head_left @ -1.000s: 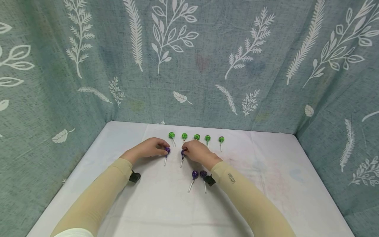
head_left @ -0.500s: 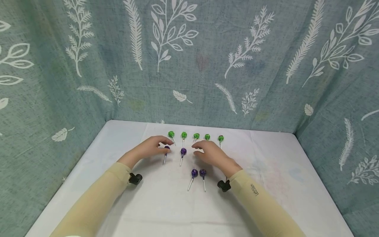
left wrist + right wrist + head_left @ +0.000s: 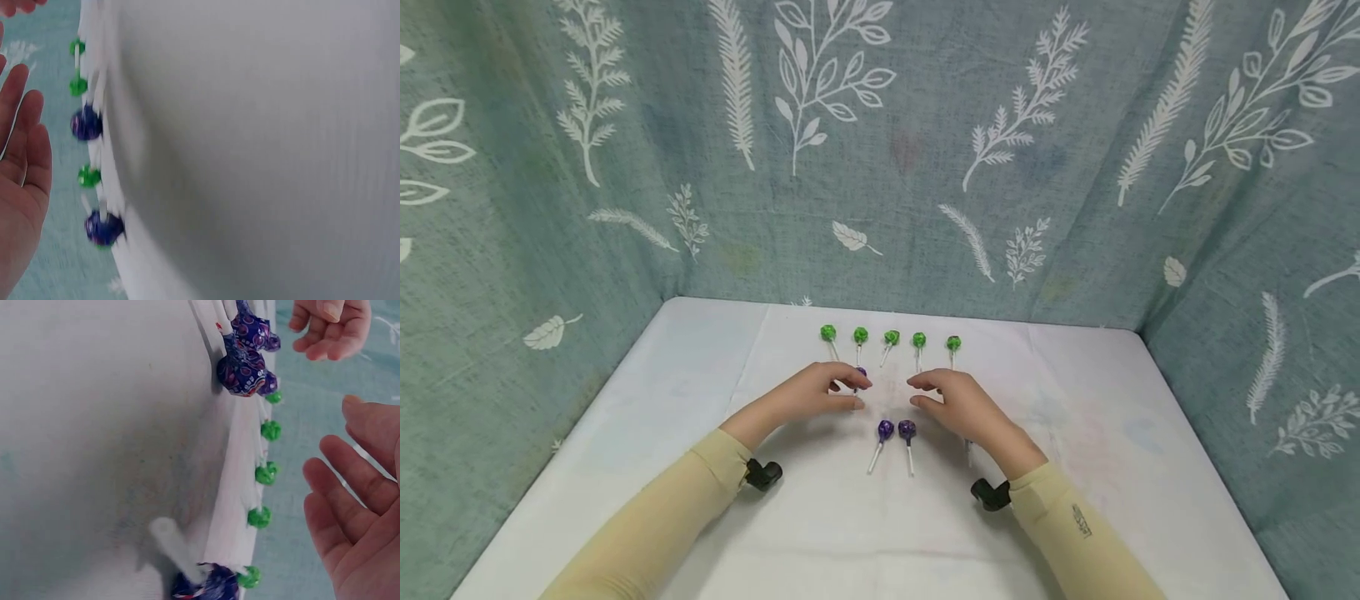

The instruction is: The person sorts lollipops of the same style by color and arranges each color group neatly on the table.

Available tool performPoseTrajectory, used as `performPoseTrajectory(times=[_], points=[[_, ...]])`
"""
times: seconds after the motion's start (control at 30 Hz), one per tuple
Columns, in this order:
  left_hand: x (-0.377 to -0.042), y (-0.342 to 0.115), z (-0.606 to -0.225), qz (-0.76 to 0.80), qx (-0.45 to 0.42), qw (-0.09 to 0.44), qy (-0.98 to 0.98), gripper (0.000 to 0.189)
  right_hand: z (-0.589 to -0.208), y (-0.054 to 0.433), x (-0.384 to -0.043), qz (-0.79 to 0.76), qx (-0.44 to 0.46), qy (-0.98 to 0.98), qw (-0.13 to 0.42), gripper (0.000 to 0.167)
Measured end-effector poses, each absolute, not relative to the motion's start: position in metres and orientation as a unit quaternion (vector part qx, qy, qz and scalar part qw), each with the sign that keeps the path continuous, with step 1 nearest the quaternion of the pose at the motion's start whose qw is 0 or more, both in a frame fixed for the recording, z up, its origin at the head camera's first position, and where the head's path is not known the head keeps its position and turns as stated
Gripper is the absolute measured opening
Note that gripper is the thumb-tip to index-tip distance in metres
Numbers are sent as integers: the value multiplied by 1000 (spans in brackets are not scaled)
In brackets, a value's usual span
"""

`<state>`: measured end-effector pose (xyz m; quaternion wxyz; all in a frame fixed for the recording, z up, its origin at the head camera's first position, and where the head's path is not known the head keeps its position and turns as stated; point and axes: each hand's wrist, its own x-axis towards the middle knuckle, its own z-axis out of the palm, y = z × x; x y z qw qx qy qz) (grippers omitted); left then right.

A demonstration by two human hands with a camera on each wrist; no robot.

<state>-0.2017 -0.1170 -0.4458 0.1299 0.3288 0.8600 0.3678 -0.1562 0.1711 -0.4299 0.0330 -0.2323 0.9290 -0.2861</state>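
My left hand hovers with parted, relaxed fingers over the second purple lollipop, partly covering it. Two purple lollipops show in the left wrist view, the lower lollipop and the upper lollipop, both apart from the fingers. My right hand is held above the cloth, its fingers loosely bent and nothing between them. Beneath it lies a purple lollipop, mostly hidden from the head view. Between the hands, nearer the body, two more purple lollipops lie side by side, a left lollipop and a right lollipop.
Several green lollipops form a row toward the back of the white cloth-covered table, sticks pointing toward the body. A blue-green curtain with white leaf prints encloses the back and sides.
Both hands have let go of the purple lollipops they pinched. The right hand has moved right, away from its lollipop; the left has moved right, over the second one.
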Motion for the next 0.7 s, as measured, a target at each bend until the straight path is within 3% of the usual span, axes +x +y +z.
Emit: performPoseTrajectory(times=[0.3,0.7], points=[[-186,-98,-451,398,339,135,842,38,-437,179,-143,-328,-205,922,14,34],[-176,-93,-462,414,313,143,843,46,-448,173,-134,-320,-219,921,34,33]])
